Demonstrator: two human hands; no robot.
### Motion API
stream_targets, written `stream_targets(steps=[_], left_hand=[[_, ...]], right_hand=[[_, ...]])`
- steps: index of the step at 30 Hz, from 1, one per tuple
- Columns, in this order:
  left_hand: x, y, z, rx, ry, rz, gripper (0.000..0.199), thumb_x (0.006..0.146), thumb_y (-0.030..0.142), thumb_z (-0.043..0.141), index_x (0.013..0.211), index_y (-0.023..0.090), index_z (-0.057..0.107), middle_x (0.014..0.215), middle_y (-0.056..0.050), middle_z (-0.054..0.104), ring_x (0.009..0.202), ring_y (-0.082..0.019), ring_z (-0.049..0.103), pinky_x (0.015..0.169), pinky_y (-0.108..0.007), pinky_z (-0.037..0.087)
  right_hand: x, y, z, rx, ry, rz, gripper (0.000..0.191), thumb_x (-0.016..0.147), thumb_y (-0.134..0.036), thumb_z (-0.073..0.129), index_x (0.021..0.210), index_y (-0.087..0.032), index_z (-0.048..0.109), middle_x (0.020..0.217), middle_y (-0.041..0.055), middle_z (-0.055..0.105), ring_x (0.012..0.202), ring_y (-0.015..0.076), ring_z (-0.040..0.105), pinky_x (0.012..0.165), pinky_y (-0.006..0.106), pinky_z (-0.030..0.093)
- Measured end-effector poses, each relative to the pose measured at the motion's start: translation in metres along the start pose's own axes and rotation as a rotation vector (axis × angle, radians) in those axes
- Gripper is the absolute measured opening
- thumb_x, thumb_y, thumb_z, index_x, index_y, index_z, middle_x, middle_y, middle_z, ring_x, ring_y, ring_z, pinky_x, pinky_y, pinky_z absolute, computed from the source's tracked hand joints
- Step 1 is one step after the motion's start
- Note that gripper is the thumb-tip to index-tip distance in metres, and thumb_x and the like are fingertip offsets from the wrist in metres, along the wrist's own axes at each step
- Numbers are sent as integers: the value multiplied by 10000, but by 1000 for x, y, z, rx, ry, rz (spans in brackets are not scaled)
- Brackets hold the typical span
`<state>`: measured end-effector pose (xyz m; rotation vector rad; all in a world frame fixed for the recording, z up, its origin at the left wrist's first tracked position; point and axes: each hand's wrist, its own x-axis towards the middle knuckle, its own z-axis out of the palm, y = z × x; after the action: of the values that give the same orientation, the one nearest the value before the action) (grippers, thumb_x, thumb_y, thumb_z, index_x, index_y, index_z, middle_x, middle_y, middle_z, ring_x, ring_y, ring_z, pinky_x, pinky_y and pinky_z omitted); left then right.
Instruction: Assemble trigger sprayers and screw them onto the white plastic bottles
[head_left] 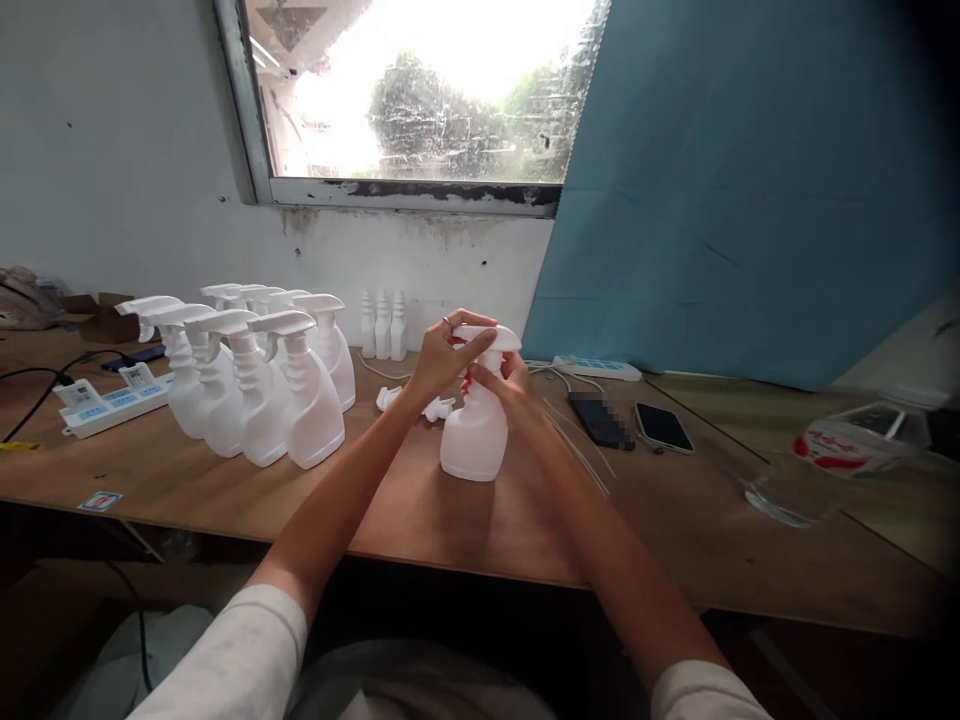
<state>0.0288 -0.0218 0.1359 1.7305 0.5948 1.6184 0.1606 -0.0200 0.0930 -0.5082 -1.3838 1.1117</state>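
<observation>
A white spray bottle (pixel 474 440) stands upright on the brown table in front of me, its trigger head (pixel 495 337) on its neck. My left hand (pixel 446 355) grips the trigger head from the left, thumb and fingers on its front end. On the right, my right hand (pixel 510 385) is wrapped round the bottle's neck just under the head. Behind my left forearm lie loose white trigger parts (pixel 439 408), partly hidden by the arm. Part of the neck is covered by my fingers.
Several white spray bottles (pixel 315 420) with heads stand grouped at the left, beside a power strip (pixel 112 405). Small white bottles (pixel 382 325) stand by the wall. Thin tubes (pixel 581 450), two phones (pixel 664 428) and a clear plastic bottle (pixel 840 450) are at the right.
</observation>
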Motion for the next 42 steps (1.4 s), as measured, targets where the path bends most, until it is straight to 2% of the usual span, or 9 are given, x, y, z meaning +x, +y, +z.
stream_targets(steps=[3,13,16,24,27,31,35,38,42], left_hand=[[-2,0,0,-6,11,11,347,741,446,750,906,145,691,701,15,624,540,-46,502,494,-159,375],[-5,0,2,-19,18,-10,337,755,429,737,939,151,685,705,9,629,527,-50,509,481,-154,384],[-6,0,3,-5,24,4,324,760,421,732,940,156,682,738,1,645,539,-56,525,474,-154,389],[-9,7,5,-20,33,-20,319,773,414,730,963,175,635,660,46,558,442,-39,465,422,-158,368],[-9,-2,7,-21,36,-16,396,812,441,690,1108,195,597,673,49,554,455,-48,485,437,-163,384],[-29,-35,11,-47,77,36,608,863,467,625,1381,247,395,988,-37,642,828,-123,642,718,-227,511],[-64,-68,6,106,-108,16,860,758,411,746,1456,222,281,1428,-171,456,1269,-273,496,996,-392,452],[-84,-77,2,292,-132,-49,889,725,395,768,1459,236,294,1477,-159,420,1323,-293,454,1040,-430,422],[-93,-72,4,442,-65,-153,832,754,441,733,1445,223,323,1333,-156,566,1203,-283,572,978,-421,464]], right_hand=[[-1,-3,2,53,-69,20,433,699,-499,757,959,-222,549,747,7,659,620,181,658,559,313,532],[-3,-5,2,-12,-13,9,452,693,-519,740,966,-205,563,724,14,652,598,185,650,521,301,511],[-3,-3,4,-124,53,-46,432,665,-457,790,933,-201,566,656,-5,634,543,166,624,489,275,485],[-8,2,0,-30,5,-134,394,774,-571,675,838,-202,552,729,49,681,681,215,688,543,315,534],[-7,5,1,-59,44,-182,385,762,-554,702,818,-212,535,678,22,669,638,204,679,544,314,534],[-6,6,3,-84,82,-232,365,773,-539,697,856,-213,556,731,27,686,681,197,681,571,300,536],[-5,-1,1,-55,11,-154,410,773,-571,673,922,-197,596,750,39,689,671,193,672,577,301,539],[-6,-11,4,-106,-26,-21,448,780,-620,630,817,-174,607,690,44,668,585,177,643,554,305,530],[-6,-17,19,-494,235,-51,415,665,-580,736,731,-191,608,645,34,662,603,195,633,577,309,515]])
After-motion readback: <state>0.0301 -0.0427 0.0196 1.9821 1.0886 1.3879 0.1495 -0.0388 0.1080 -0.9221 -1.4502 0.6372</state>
